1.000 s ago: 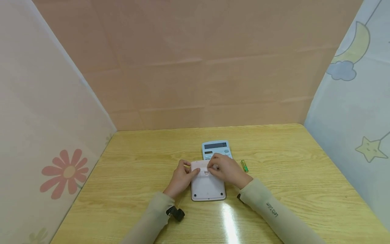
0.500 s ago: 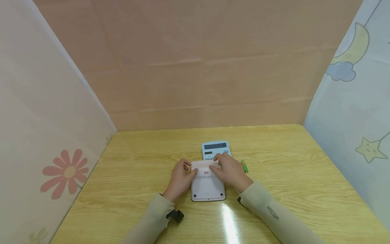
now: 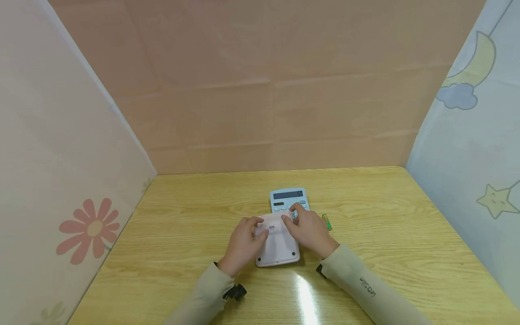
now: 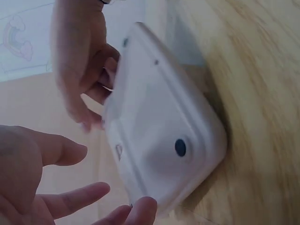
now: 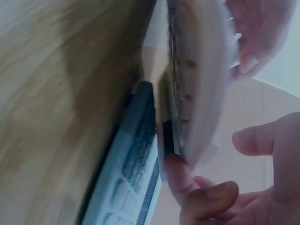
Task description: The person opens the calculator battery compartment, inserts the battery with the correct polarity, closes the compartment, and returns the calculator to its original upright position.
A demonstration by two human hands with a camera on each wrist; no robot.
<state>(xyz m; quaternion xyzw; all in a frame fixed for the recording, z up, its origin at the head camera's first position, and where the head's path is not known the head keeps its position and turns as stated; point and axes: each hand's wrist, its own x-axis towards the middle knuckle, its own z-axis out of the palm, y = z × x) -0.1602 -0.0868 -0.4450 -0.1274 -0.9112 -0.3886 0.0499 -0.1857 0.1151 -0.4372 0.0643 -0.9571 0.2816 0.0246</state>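
A pale pink calculator (image 3: pixel 277 247) lies back side up, its far end raised off the table. The left wrist view shows its dark round feet and a small recess in the back of the calculator (image 4: pixel 150 108). My right hand (image 3: pixel 310 228) has fingers curled beneath the far right edge; its thumb stands apart from the back in the right wrist view. Near the left edge, my left hand (image 3: pixel 243 243) has loosely spread fingers, with a fingertip at the edge. Partly behind the pink one, a light blue calculator (image 3: pixel 289 196) lies face up with digits on its display.
A green battery (image 3: pixel 327 221) lies on the wooden table (image 3: pixel 195 203), right of the blue calculator. A brown backdrop (image 3: pixel 260 113) rises behind the table. Patterned white panels stand at the left (image 3: pixel 61 135) and right (image 3: pixel 459 149).
My right thumb and fingers have drawn away from the recess, with the fingers now under the edge. The pink calculator's far end has risen and shifted left. My left fingers have spread.
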